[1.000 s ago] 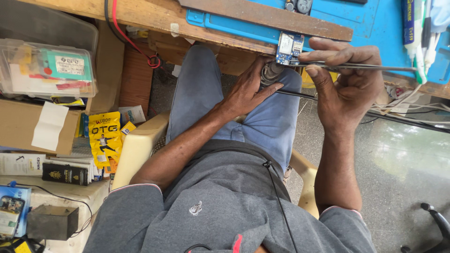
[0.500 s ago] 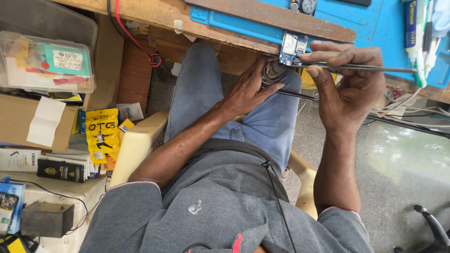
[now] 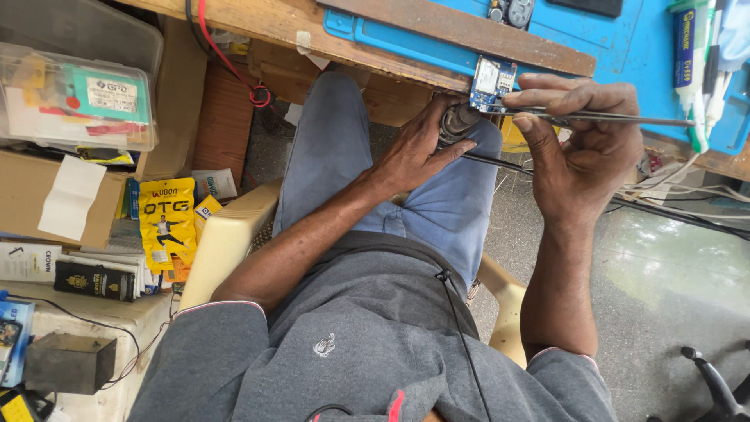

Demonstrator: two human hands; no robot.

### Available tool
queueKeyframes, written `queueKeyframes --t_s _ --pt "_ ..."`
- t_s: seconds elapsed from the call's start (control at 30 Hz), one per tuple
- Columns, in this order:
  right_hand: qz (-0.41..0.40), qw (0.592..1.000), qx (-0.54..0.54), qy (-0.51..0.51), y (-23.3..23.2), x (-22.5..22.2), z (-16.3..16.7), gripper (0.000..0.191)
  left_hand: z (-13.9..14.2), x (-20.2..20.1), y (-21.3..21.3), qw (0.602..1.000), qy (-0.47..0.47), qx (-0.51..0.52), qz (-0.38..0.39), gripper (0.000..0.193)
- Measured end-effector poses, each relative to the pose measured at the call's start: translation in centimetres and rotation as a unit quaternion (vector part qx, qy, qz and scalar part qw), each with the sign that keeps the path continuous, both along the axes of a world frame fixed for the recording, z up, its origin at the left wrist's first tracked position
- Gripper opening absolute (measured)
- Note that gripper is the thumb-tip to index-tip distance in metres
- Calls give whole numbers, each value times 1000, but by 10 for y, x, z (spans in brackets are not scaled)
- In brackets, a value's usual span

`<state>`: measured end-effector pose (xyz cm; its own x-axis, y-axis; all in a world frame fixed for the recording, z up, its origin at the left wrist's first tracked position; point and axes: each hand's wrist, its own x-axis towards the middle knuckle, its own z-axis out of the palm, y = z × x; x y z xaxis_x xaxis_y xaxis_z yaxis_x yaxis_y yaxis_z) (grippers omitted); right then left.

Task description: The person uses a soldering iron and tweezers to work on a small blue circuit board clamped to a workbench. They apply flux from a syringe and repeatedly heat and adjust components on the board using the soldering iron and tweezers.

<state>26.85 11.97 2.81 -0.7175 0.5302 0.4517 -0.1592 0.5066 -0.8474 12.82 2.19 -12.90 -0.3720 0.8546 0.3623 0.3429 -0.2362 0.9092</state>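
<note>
Holding a small circuit board at the worktop edge

Upper centre of the frame: circuit board [image 3: 492, 81] against the blue mat [image 3: 609, 47]. Right hand [image 3: 582, 152] pinches thin tweezers [image 3: 617, 119] at it. Left hand [image 3: 422, 152] curls around a dark cylindrical tool [image 3: 455, 123].

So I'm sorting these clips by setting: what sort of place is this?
Most likely a small electronics repair bench. The left hand grips a dark handpiece, the right hand holds a thin metal tool to a small circuit board at the edge of a blue work mat, with boxed accessories stacked nearby.
</note>
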Motion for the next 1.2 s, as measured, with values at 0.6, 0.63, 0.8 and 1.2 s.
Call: queueKeyframes --t_s 0.6,0.63,0.8,1.2 --pt "7 1000 -3 -20 -3 -4 10 34 -9 2 4 999 47 -3 25 61" --pt "8 1000 -2 -23 -4 -5 11 34 -9 2 3 999 47 -1 25 61" --pt "9 998 43 -53 -6 -7 20 33 -7 1 5 999 33 16 11 59" --pt "12 995 61 -79 -11 -8 29 32 -8 2 3 999 31 16 9 59"
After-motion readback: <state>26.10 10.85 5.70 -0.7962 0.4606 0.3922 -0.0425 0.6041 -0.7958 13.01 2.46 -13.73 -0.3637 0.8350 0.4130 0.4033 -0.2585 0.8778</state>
